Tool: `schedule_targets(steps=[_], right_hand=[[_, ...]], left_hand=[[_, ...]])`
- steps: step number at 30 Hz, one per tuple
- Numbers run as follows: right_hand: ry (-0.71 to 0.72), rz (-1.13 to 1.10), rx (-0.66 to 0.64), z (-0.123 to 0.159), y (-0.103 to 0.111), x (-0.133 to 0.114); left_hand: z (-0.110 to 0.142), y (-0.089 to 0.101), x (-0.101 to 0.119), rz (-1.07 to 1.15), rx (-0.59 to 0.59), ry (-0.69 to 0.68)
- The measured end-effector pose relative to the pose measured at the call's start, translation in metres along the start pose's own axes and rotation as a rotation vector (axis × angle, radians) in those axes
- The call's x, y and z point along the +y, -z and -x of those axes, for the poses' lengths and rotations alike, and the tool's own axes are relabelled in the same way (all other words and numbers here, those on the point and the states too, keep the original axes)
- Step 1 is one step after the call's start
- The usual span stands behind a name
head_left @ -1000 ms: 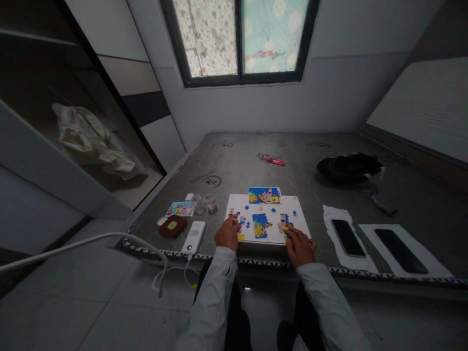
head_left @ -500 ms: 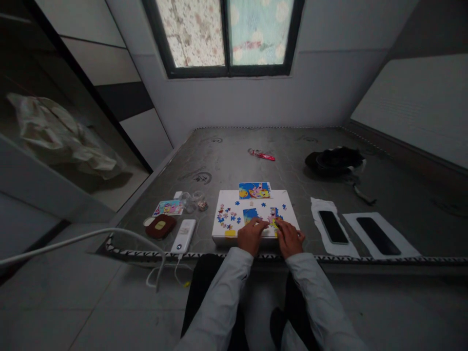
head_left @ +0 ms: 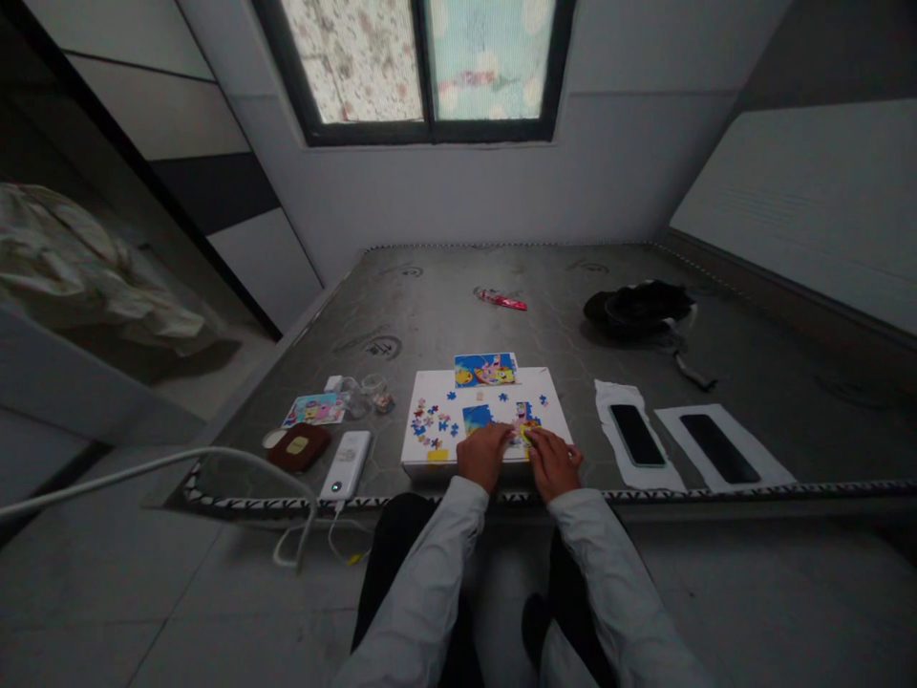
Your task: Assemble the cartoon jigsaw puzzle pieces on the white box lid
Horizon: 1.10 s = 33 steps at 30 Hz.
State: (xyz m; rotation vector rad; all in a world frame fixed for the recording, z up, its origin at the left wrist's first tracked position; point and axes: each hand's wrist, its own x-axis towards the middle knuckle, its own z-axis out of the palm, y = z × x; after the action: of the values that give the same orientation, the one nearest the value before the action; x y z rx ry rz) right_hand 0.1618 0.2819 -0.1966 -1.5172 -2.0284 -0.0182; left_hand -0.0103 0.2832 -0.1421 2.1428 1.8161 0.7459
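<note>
The fingers of the left hand (head_left: 481, 457) are bent, their tips drawn close together over the near part of the white box (head_left: 421, 387); whether they pinch anything cannot be told. The right hand (head_left: 554, 463) is curled just beside it, its fingertips at the yellow part of the right puzzle section (head_left: 528, 413); how tightly they close, and whether a piece is between them, is hidden. The left puzzle section (head_left: 476, 416), mostly blue, lies flat on the box, partly covered by the left hand. Loose puzzle pieces (head_left: 432, 418) are scattered at the left of the box top, with a few more beyond the sections. A picture card (head_left: 485, 370) lies at the box's far edge. To the left are a white power bank (head_left: 347, 464), a brown case (head_left: 299, 447) and clear containers (head_left: 375, 391); to the right, two phones (head_left: 637, 435) lie on white sheets (head_left: 606, 397).
</note>
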Motion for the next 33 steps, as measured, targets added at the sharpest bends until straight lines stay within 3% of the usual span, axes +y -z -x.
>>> schedule_targets(steps=[5,13,33], right_hand=[[-0.024,-0.003,-0.010,-0.001,0.001,-0.002],[-0.032,-0.024,-0.005,-0.001,0.004,-0.004],[-0.053,0.006,-0.015,-0.001,0.004,-0.006]], left_hand=[[0.006,0.008,-0.010,-0.047,-0.031,-0.011],[0.007,0.008,0.003,-0.174,-0.136,-0.003],[0.010,0.006,0.012,-0.122,-0.121,0.045]])
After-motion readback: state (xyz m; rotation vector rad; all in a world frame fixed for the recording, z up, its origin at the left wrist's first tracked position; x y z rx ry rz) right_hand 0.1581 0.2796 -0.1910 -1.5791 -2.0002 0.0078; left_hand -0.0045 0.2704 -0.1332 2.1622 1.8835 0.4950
